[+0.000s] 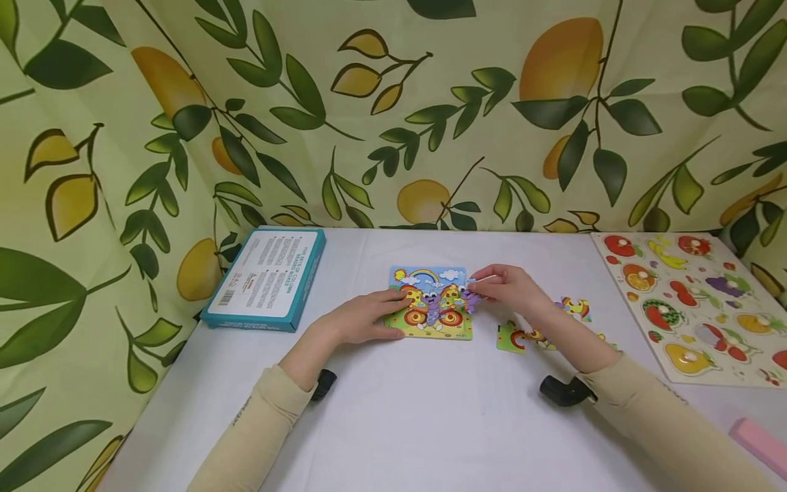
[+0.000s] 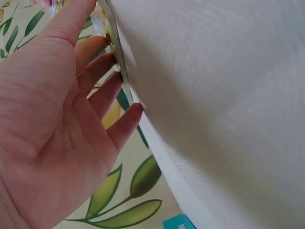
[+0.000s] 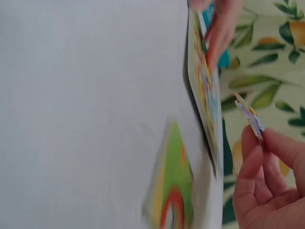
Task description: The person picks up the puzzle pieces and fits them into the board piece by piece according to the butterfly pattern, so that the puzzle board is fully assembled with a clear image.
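A butterfly picture puzzle board with a rainbow and a sun lies flat on the white cloth. My left hand rests at its left side, fingers nearly straight along the edge; the left wrist view shows fingertips right at the board's rim. Thumb and fingers of my right hand pinch a small purple puzzle piece, seen almost edge-on in the right wrist view. In the head view that piece overlaps the board's right edge. Loose puzzle pieces lie below my right forearm, partly hidden by it.
At the back left lies a teal-edged box with a white printed panel. A wooden fruit peg board occupies the right side, with a pink block nearer the front. Patterned fabric hangs behind the table.
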{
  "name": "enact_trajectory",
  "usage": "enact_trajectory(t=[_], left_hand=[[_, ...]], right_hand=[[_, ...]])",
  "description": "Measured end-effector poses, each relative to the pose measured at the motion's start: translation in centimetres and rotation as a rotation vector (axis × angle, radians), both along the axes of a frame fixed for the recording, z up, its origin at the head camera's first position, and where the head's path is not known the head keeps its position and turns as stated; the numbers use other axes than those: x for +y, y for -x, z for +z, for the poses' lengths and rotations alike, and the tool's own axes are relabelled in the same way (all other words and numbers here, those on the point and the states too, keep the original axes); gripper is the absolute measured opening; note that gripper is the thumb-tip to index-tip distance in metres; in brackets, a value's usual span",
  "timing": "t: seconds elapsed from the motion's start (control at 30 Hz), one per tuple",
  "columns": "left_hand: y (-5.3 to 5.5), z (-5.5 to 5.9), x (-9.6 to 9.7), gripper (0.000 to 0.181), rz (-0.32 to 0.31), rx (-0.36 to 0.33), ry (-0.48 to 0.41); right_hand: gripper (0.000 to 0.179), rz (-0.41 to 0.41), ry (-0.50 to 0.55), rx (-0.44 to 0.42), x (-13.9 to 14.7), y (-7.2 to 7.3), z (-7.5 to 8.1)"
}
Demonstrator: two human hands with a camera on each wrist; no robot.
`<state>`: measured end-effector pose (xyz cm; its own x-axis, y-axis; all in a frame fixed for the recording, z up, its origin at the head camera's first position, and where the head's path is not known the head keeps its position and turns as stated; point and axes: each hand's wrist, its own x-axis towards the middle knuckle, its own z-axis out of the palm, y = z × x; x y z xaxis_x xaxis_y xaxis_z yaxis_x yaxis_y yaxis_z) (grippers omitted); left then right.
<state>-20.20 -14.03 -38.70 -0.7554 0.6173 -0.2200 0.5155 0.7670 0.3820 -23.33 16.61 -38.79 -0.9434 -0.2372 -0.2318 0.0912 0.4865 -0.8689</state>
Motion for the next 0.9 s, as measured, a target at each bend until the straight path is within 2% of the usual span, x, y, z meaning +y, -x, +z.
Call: enact_trajectory(t=[0.23, 0.33, 0.43, 0.53, 0.67, 0.9], left_hand=[[0.1, 0.0, -0.1, 0.068, -0.014, 0.004, 0.001], [0.2, -0.2, -0.1, 0.069, -0.016, 0.009, 0.004], [0.2, -0.3, -0.1, 0.068, -0.018, 0.013, 0.008], [0.3, -0.3, 0.0, 0.066, -0.026, 0.015, 0.024], [0.3, -0.3, 0.1, 0.063, -0.05, 0.031, 0.056], [0.3, -0.4, 0.2, 0.061, -0.067, 0.046, 0.087]], right_hand=[[0.03, -0.013, 0.195, -0.077, -4.8, 0.8, -1.0], [0.027, -0.013, 0.211, -0.081, -5.6, 1.2, -1.3], [0.026, -0.007, 0.188, -0.083, -6.1, 1.4, -1.4], [0.026, 0.005, 0.123, -0.065, -6.3, 1.5, -1.6], [0.026, 0.009, 0.033, -0.03, -6.5, 1.5, -1.7], [0.025, 0.045, -0.066, 0.047, -6.4, 1.5, -1.8]])
